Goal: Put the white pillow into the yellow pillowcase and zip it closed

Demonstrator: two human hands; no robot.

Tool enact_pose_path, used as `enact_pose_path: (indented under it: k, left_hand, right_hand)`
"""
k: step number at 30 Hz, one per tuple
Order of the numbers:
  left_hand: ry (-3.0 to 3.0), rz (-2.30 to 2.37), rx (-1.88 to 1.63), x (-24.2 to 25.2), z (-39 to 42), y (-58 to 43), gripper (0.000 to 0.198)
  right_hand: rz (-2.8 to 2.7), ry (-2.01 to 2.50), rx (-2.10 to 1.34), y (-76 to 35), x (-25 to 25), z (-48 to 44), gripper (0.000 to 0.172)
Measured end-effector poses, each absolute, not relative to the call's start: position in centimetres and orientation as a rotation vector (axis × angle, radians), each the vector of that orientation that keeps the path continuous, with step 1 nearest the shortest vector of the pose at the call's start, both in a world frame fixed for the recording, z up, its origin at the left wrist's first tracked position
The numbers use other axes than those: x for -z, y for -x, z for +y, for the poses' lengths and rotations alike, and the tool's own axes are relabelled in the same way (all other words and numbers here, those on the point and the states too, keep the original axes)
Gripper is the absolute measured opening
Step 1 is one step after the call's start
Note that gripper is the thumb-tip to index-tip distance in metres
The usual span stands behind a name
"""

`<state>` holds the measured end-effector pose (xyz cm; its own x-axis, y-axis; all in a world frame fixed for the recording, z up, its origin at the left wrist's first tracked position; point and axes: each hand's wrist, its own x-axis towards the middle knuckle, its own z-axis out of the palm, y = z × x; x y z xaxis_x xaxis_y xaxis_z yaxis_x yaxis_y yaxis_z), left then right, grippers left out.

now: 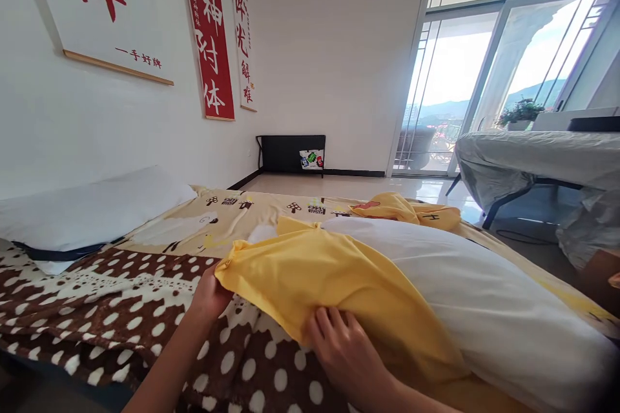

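Observation:
A yellow pillowcase (310, 264) lies partly over a large white pillow (489, 284) on the bed. My left hand (212, 298) is closed on the pillowcase's left corner, holding it slightly raised. My right hand (341, 339) has its fingers curled onto the case's near edge, gripping the cloth; its thumb is hidden. The right part of the pillow is bare, and a small bit of white shows behind the case's far left side. Beneath both hands spreads a brown blanket (256, 368) with white dots.
Another white pillow (97, 206) rests at the left by the wall. A crumpled yellow cloth (402, 208) with printed marks lies beyond the pillow on the patterned sheet (261, 203). A plastic-covered table (542, 151) stands at right, and a black panel (281, 153) leans at the far wall.

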<state>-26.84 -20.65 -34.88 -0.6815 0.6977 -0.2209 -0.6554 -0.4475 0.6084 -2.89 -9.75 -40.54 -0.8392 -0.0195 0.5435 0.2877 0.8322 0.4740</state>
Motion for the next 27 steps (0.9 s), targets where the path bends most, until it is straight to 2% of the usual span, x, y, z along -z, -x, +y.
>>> enact_pose_path:
  k: [3,5,10,12,15,22,26,27]
  left_hand:
    - [-0.017,0.891,-2.154,35.6,-22.0,26.9,0.051]
    - [0.019,0.881,-2.157,35.9,-22.4,27.0,0.051]
    - [0.051,0.871,-2.204,36.1,-21.7,27.3,0.050]
    - [0.040,0.867,-2.207,36.0,-21.1,27.5,0.049]
    - [0.023,0.857,-2.208,35.7,-20.2,27.5,0.046]
    - [0.014,0.808,-2.207,35.2,-18.9,27.3,0.046]
    - [0.050,0.801,-2.229,35.9,-20.5,28.0,0.050]
    - [0.072,0.797,-2.235,36.3,-21.2,28.2,0.051]
  right_hand:
    - [-2.348,0.290,0.859,2.0,41.0,-8.0,0.029]
    - [-2.286,0.279,0.865,1.8,41.0,-7.2,0.033]
    - [-2.247,0.330,0.902,1.8,39.7,-5.3,0.023]
    - [-2.332,0.192,0.869,1.7,39.8,-4.7,0.018]
    - [-2.474,-0.052,0.660,1.1,40.6,-4.5,0.016]
    - [-2.780,-0.105,0.284,-1.2,39.9,-7.4,0.027]
    - [-2.894,0.132,-0.220,-1.8,36.8,-5.9,0.009]
    - [-2.854,0.259,-0.360,-1.9,35.8,-4.7,0.012]
